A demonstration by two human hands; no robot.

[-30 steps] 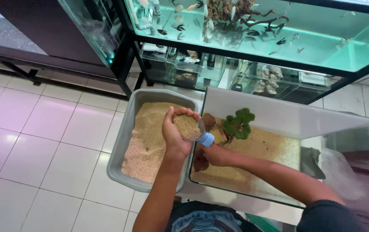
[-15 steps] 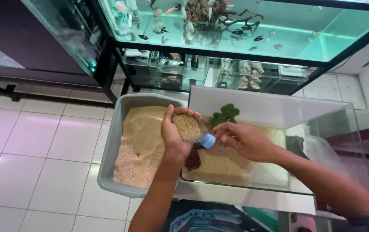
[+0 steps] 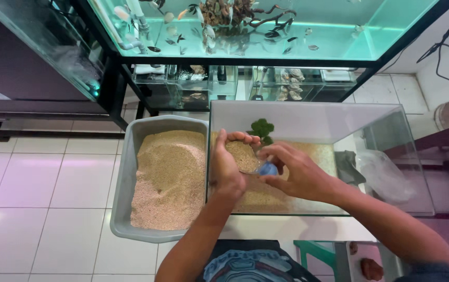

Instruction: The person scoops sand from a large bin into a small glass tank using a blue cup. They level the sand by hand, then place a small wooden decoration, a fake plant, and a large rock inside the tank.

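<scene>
Sand (image 3: 242, 155) sits heaped in our cupped left hand (image 3: 227, 167), mid-frame above the glass tank (image 3: 308, 112), so nothing spills; our right hand (image 3: 300, 175) pinches a small blue scoop (image 3: 267, 168) beside it. Grey tub (image 3: 125, 172) lies left.

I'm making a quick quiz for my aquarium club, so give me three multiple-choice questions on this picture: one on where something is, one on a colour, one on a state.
1. Where is the grey tub of sand?
A. left of the glass tank
B. inside the tank
C. on the shelf

2. What colour is the small plant?
A. red
B. green
C. white

3. What is in the cupped left hand?
A. nothing
B. water
C. sand

Answers: 1 A, the tub sits against the glass tank on its left side. 2 B, its leaves are green. 3 C, a heap of sand fills the palm.
</scene>
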